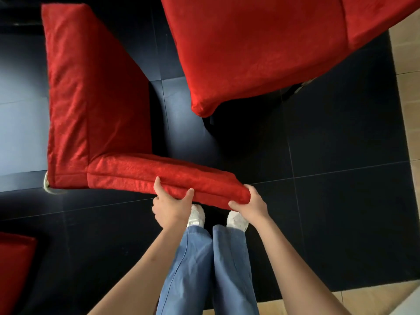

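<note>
Red velvety padded panel [159,176], the near leg of an L-shaped red upholstered frame [68,98], sits just ahead of the white shoes [196,214], over black glossy floor tiles [341,178]. Its long axis runs left-right, with the corner joint at left and the free end at right. Both hands grip the near edge, fingers curled round it: right hand [248,204] at the free end, left hand [171,202] nearer mid-span. Likely any pull pivots it about the left corner. Second red upholstered chair [261,53] is well apart, ahead-right.
</note>
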`<state>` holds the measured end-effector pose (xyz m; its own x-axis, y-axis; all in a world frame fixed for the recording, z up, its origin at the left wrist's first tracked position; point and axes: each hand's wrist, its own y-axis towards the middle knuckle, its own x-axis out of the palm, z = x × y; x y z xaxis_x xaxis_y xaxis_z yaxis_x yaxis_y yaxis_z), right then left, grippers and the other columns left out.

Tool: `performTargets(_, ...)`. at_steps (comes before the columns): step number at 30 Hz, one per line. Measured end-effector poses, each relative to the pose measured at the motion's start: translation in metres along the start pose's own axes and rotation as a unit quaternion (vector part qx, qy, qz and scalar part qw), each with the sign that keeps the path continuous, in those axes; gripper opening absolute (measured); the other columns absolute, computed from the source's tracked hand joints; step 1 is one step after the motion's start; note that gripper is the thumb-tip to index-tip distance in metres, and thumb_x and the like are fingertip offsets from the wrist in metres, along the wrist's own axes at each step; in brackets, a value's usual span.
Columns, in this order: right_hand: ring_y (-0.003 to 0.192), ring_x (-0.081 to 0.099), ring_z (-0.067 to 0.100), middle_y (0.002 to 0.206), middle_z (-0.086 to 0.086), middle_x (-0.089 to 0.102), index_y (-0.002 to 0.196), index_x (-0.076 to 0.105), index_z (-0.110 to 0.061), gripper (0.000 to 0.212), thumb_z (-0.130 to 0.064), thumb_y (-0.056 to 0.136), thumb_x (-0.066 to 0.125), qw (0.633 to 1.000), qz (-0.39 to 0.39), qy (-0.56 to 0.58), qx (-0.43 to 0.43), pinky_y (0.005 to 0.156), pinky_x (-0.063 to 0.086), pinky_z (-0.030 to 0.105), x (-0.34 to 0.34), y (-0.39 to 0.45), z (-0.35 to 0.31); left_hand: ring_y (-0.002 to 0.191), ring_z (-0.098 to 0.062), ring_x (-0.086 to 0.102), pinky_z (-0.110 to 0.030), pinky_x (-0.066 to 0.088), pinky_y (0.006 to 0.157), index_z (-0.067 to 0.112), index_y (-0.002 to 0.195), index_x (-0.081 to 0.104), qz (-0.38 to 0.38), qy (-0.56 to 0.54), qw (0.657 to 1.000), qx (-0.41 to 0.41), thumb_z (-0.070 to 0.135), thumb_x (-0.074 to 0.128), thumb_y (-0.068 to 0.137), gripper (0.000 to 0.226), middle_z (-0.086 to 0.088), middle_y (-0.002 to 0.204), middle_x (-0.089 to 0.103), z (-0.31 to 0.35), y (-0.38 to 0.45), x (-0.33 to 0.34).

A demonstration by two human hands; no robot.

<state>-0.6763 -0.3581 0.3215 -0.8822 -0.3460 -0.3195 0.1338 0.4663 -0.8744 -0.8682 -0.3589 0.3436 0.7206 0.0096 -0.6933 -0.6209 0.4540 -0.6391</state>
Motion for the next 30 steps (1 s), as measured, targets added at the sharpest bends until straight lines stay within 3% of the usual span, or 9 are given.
performTargets(2,0.112,0.050,0.014,0.132,-0.002,0.052,0.146,0.031,-0.032,0.089,-0.023,0.073,0.082,1.000,-0.023,-0.011,-0.007,0.087,0.040,0.024,-0.003,-0.004,0.005,0.120,-0.035,0.045,-0.046,0.035,0.104,0.027,0.145,0.030,0.058,0.084,0.993,0.063,0.042,0.082,0.070,0.092,-0.019,0.129,0.049,-0.004,-0.011,0.001)
performTargets(4,0.114,0.050,0.014,0.133,-0.002,0.051,0.146,0.028,-0.036,0.096,-0.017,0.070,0.083,0.999,-0.038,-0.021,-0.011,0.087,0.041,0.025,-0.006,-0.006,0.012,0.122,-0.034,0.043,-0.046,0.032,0.106,0.023,0.139,0.043,0.066,0.139,0.974,0.166,0.036,0.085,0.068,0.083,-0.017,0.132,0.046,-0.009,-0.018,0.002)
performTargets(7,0.124,0.049,0.021,0.137,-0.001,0.050,0.148,0.023,-0.038,0.102,-0.013,0.069,0.083,0.997,-0.060,-0.052,-0.020,0.098,0.044,0.033,-0.013,-0.007,0.015,0.134,-0.034,0.034,-0.049,0.025,0.111,0.021,0.135,0.052,0.008,0.213,0.920,0.328,0.030,0.086,0.065,0.078,-0.014,0.143,0.041,-0.009,-0.012,0.003)
performTargets(9,0.125,0.049,0.021,0.137,-0.001,0.051,0.149,0.022,-0.038,0.104,-0.015,0.069,0.083,0.993,-0.072,-0.088,-0.042,0.101,0.044,0.037,-0.019,-0.006,0.015,0.142,-0.033,0.025,-0.053,0.018,0.114,0.023,0.140,0.047,-0.056,0.273,0.882,0.381,0.033,0.085,0.065,0.085,-0.010,0.150,0.037,0.000,0.000,0.003)
performTargets(12,0.122,0.051,0.020,0.137,-0.003,0.051,0.148,0.021,-0.040,0.104,-0.018,0.068,0.083,0.988,-0.080,-0.119,-0.061,0.099,0.047,0.038,-0.026,-0.005,0.016,0.146,-0.026,0.017,-0.051,0.011,0.116,0.030,0.148,0.031,-0.150,0.351,0.839,0.388,0.042,0.083,0.064,0.100,-0.001,0.153,0.034,0.022,0.022,0.004)
performTargets(16,0.120,0.053,0.021,0.135,-0.003,0.051,0.148,0.021,-0.041,0.104,-0.020,0.067,0.084,0.987,-0.076,-0.124,-0.072,0.096,0.049,0.039,-0.029,-0.005,0.018,0.140,-0.027,0.031,-0.048,0.012,0.116,0.032,0.149,0.026,-0.194,0.394,0.809,0.391,0.045,0.085,0.056,0.111,-0.001,0.142,0.047,0.038,0.037,0.006)
performTargets(20,0.120,0.051,0.020,0.134,0.000,0.049,0.147,0.022,-0.040,0.103,-0.021,0.067,0.083,0.987,-0.064,-0.112,-0.099,0.096,0.048,0.038,-0.023,-0.002,0.016,0.139,-0.024,0.030,-0.048,0.012,0.116,0.035,0.150,0.023,-0.199,0.439,0.766,0.426,0.051,0.084,0.055,0.114,0.003,0.145,0.043,0.032,0.044,0.005)
performTargets(25,0.122,0.050,0.022,0.142,0.001,0.042,0.147,0.023,-0.037,0.099,-0.023,0.069,0.083,0.981,-0.022,-0.148,-0.125,0.098,0.047,0.043,-0.010,0.005,0.018,0.133,-0.024,0.039,-0.047,0.014,0.115,0.034,0.152,0.004,-0.191,0.451,0.753,0.439,0.060,0.084,0.042,0.138,0.004,0.138,0.051,0.031,0.054,0.013)
performTargets(30,0.127,0.047,0.024,0.149,-0.002,0.038,0.146,0.028,-0.029,0.094,-0.028,0.070,0.083,0.967,0.041,-0.197,-0.156,0.106,0.036,0.052,0.004,0.010,0.021,0.123,-0.023,0.047,-0.045,0.023,0.108,0.031,0.151,0.013,-0.161,0.461,0.708,0.510,0.066,0.081,0.038,0.136,0.003,0.133,0.053,0.022,0.063,0.016)
